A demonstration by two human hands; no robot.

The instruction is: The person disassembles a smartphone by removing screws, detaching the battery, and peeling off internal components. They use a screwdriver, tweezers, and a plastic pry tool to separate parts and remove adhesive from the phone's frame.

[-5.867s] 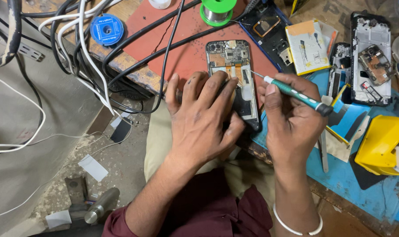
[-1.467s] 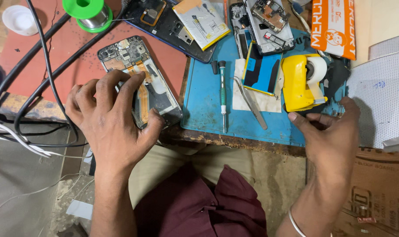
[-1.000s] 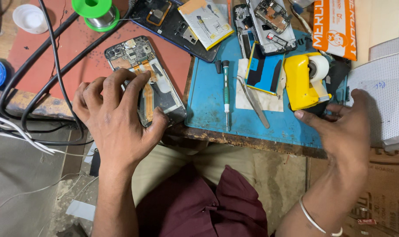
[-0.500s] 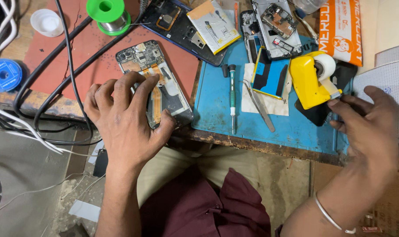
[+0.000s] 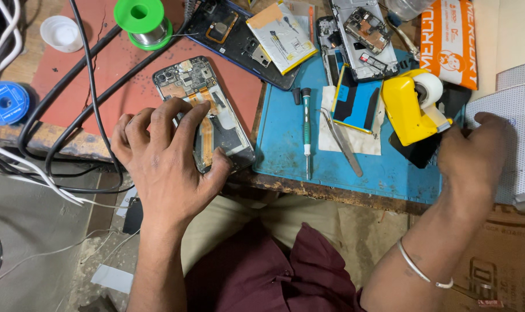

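Head view, looking down on a repair bench. The left hand [image 5: 167,164] lies palm-down with fingers spread over the lower half of an opened phone [image 5: 202,110], its back cover off and circuit board and orange ribbon cable exposed; the thumb presses the phone's lower right edge, so the hand pins rather than grips it. The phone rests on a red mat [image 5: 101,75], tilted, just left of a blue mat [image 5: 285,144]. The right hand [image 5: 473,153] reaches to the far right, fingers curled at the base of a yellow tape dispenser [image 5: 410,107] and a dark flat piece beneath it; whether it grips anything cannot be told. A silver bangle [image 5: 424,271] circles that wrist. On the blue mat lie a green-handled screwdriver [image 5: 306,130] and, just beside it, metal tweezers [image 5: 343,144] on a white cloth. A green solder spool [image 5: 142,20] stands at the red mat's upper edge; black cables [image 5: 83,92] cross the mat near the left hand.
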